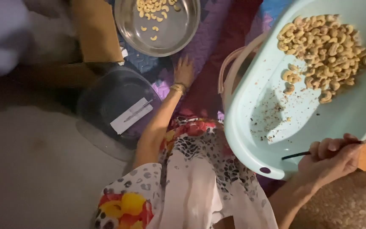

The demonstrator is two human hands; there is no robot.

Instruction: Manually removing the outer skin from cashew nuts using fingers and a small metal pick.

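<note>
Curled shut, the right hand (pixel 329 160) grips a thin knife (pixel 331 147) and the rim of a pale blue tub (pixel 272 127) at five o'clock. Cashews (pixel 325 53) pile in its two o'clock end. Left hand (pixel 184 72) lies flat and empty on patterned cloth (pixel 217 46), below a steel bowl (pixel 174 36) at twelve.

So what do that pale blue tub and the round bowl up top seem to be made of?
The tub looks like moulded plastic: matte, uniformly pale blue, with a soft rounded rim. The round bowl seems to be metal, probably steel: grey, shiny, with reflections on its wall.
</note>
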